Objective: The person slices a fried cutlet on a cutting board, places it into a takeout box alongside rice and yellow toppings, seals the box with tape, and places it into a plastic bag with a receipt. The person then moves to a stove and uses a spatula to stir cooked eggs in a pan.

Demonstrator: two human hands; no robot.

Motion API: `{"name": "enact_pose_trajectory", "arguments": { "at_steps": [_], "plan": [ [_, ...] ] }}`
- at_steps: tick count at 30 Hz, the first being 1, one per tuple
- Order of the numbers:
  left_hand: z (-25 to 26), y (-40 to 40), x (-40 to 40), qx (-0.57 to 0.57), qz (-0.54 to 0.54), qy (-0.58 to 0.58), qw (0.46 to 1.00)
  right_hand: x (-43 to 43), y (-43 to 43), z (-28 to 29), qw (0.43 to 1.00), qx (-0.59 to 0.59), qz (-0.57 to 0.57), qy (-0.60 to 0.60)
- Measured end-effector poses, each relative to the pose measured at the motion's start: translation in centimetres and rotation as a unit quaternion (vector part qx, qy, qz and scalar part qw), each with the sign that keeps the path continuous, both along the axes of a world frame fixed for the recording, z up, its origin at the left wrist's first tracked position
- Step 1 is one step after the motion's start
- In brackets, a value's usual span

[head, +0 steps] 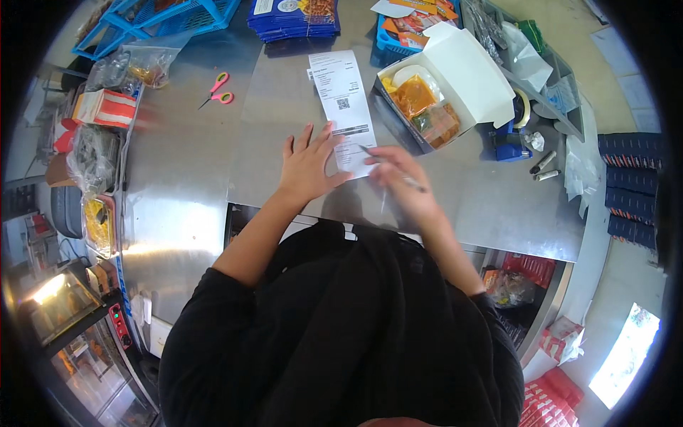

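Observation:
A long printed receipt (pixel 346 101) lies flat on the stainless steel counter (pixel 277 107) before me; it bears writing and a square code. My left hand (pixel 309 163) rests palm down with fingers spread, its thumb and index fingertip on the receipt's left edge. In my right hand (pixel 403 181) is a slim pen (pixel 397 173), its tip pointing at the lower part of the paper; the hand is slightly blurred. Just right of the receipt stands an open food carton (pixel 395 115), lid folded back, with a sauce packet (pixel 413 96) and wrapped food (pixel 437 125) inside.
Pink-handled scissors (pixel 220 89) lie at the left. Behind are a stack of blue printed packs (pixel 293 21) and a blue basket (pixel 387 40) of sachets. A tape dispenser (pixel 509 144) and two markers (pixel 545 168) sit at the right. An open drawer (pixel 555 299) juts below the counter.

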State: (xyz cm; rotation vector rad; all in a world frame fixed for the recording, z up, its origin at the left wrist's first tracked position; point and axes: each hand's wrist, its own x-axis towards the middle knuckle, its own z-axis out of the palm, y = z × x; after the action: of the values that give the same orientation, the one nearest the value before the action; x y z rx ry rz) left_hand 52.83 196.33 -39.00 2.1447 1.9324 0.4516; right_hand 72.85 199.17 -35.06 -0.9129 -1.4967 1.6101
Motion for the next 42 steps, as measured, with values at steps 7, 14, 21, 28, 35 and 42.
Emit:
{"name": "enact_pose_trajectory", "arguments": {
  "at_steps": [7, 14, 21, 28, 35, 42],
  "plan": [
    [0.8, -0.4, -0.7, -0.017, -0.014, -0.006, 1.0, -3.2, -0.9, -5.4, 0.971, 0.049, -0.129, -0.197],
    [0.4, -0.1, -0.8, -0.017, -0.02, -0.017, 0.999, -4.2, -1.7, -5.1, 0.97, 0.064, -0.125, -0.2],
    [0.5, 0.0, -0.8, -0.023, -0.019, -0.012, 0.999, -4.2, -0.6, -5.0, 0.953, 0.018, -0.271, -0.132],
    [0.4, 0.1, -0.9, -0.018, -0.019, -0.024, 0.999, -3.7, -0.2, -4.7, 0.963, 0.019, -0.143, -0.226],
    [0.2, 0.1, -1.0, -0.008, -0.017, -0.026, 0.999, -4.0, -0.1, -5.3, 0.973, 0.036, -0.062, -0.217],
    [0.1, 0.0, -0.9, -0.007, -0.019, -0.03, 0.999, -3.6, 0.1, -5.6, 0.964, 0.069, -0.095, -0.238]
  ]
}}
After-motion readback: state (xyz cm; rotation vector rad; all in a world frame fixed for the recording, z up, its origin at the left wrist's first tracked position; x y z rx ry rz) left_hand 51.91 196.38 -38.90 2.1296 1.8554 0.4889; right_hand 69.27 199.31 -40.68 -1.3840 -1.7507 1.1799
